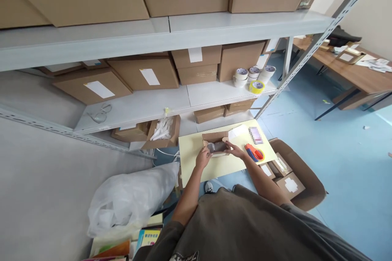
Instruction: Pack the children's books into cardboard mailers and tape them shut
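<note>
A small open cardboard box [215, 135] rests on the pale yellow tabletop [191, 171], its flaps raised. Inside it lies a dark grey, shiny item [218, 147] whose kind I cannot make out. My left hand [203, 158] grips the box's left side, fingers at the near corner. At the right side, my right hand [234, 150] holds the box wall with thumb and fingers. A red and blue tape dispenser [251, 151] with yellow tape lies to the right of my right hand. Behind the box is a white sheet of paper [238, 131].
Metal shelving [147, 104] with cardboard boxes and tape rolls [241, 76] rises behind the table. A large carton [310, 179] holding smaller boxes stands on the floor at right. A bulging white plastic bag [131, 191] sits at left. A wooden desk [346, 69] is farther right.
</note>
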### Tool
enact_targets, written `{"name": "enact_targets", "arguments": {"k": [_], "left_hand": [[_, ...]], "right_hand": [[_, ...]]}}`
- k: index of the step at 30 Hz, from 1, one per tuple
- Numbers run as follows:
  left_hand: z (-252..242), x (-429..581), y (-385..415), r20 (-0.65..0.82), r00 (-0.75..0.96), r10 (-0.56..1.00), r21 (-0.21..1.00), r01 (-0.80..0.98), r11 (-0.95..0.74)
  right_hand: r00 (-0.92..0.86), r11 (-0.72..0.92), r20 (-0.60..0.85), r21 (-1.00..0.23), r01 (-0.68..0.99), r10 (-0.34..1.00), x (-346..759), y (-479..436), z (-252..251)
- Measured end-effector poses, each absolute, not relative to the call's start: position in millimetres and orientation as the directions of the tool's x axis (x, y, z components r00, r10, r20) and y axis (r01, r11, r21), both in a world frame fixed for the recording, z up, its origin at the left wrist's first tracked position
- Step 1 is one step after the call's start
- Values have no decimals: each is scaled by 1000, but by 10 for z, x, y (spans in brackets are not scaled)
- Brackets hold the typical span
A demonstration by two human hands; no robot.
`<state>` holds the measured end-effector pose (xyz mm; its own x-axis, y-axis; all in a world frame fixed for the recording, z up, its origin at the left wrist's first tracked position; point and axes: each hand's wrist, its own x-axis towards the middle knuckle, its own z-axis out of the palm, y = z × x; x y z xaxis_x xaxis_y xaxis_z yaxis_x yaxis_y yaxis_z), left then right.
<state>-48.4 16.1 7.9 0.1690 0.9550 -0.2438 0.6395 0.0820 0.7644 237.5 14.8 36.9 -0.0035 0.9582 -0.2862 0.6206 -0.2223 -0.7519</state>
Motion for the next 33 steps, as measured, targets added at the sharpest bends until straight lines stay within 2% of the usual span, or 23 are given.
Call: {"name": "enact_targets", "arguments": {"k": [3,6,10,13,17,22,26,30,33], "left_hand": [[140,-636,176,-233,157,960,756,650,77],[160,-696,216,-219,73,973,763,634,124],[134,-651,311,-196,-54,979,731,658,182],[116,-638,397,-202,-60,978,711,677,189],[115,-705,457,-190,1,982,701,700,135],[163,-772,518,-214,82,973,669,738,85],[253,-803,780,-172,235,957,643,762,-72],[328,-812,1120,-144,399,906,602,762,-240],[341,-789,1206,-150,417,896,566,779,-268]], "right_hand": [[-90,-233,-329,-813,534,940,2246,117,305],[-115,-242,-323,-861,448,939,2142,100,240],[55,-297,-318,-789,537,946,1989,123,159],[119,-296,-283,-741,603,952,1884,136,103],[51,-225,-249,-747,626,967,1834,104,48],[-50,-212,-308,-756,619,950,1938,85,61],[-113,-245,-405,-728,640,907,1999,147,78],[-4,-283,-357,-746,603,934,1926,133,20],[150,-334,-300,-790,514,942,1826,35,-32]]}}
